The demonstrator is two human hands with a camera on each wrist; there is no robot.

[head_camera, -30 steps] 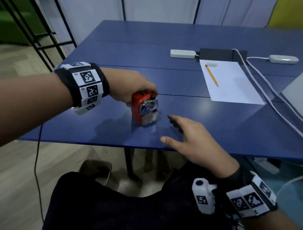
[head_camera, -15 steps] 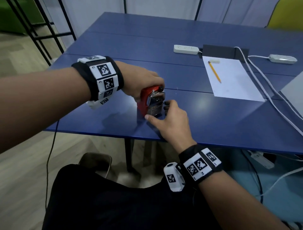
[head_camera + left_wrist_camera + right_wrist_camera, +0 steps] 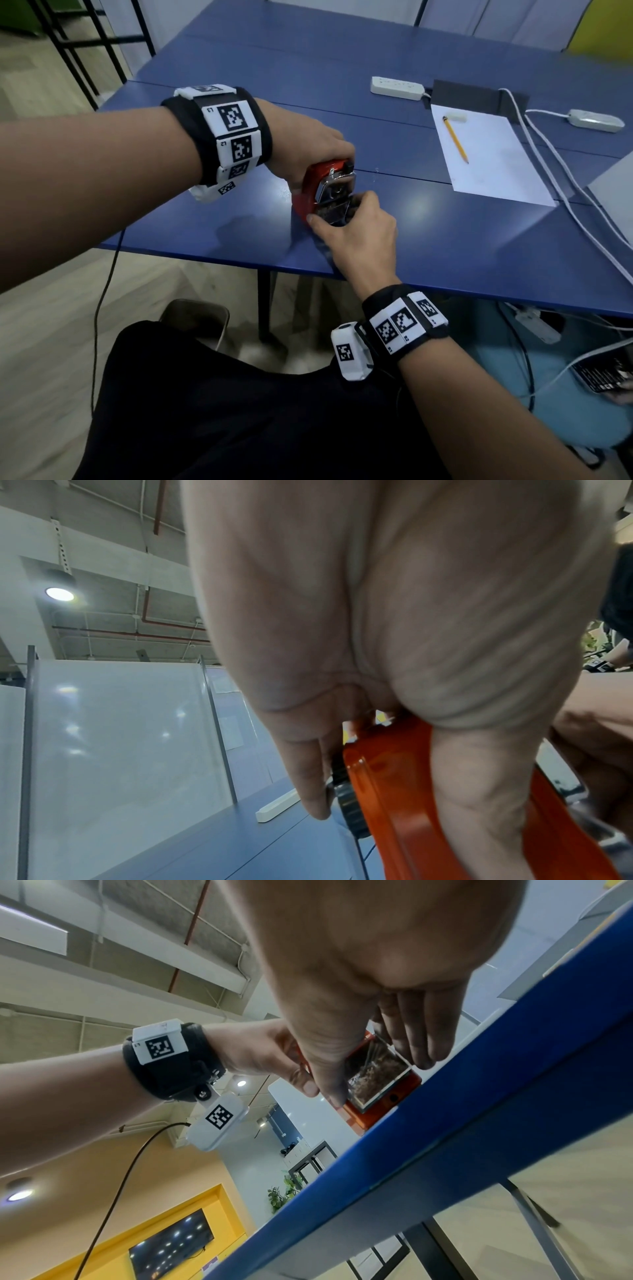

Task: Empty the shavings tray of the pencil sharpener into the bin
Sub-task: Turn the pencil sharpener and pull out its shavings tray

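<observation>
A red pencil sharpener stands on the blue table near its front edge. My left hand grips its body from above and behind, thumb down the near side. The clear shavings tray sits in the lower front of the sharpener, with brown shavings visible inside. My right hand pinches this tray, thumb on its left edge and fingers on its right edge. No bin shows plainly in any view.
A white sheet with a yellow pencil and an eraser lies at the back right. Two white power strips and cables run along the right. A dark rounded object stands on the floor under the table's front edge.
My right hand has moved from the table's front edge up to the sharpener's front and taken hold of the tray. The left hand has kept its grip on the sharpener.
</observation>
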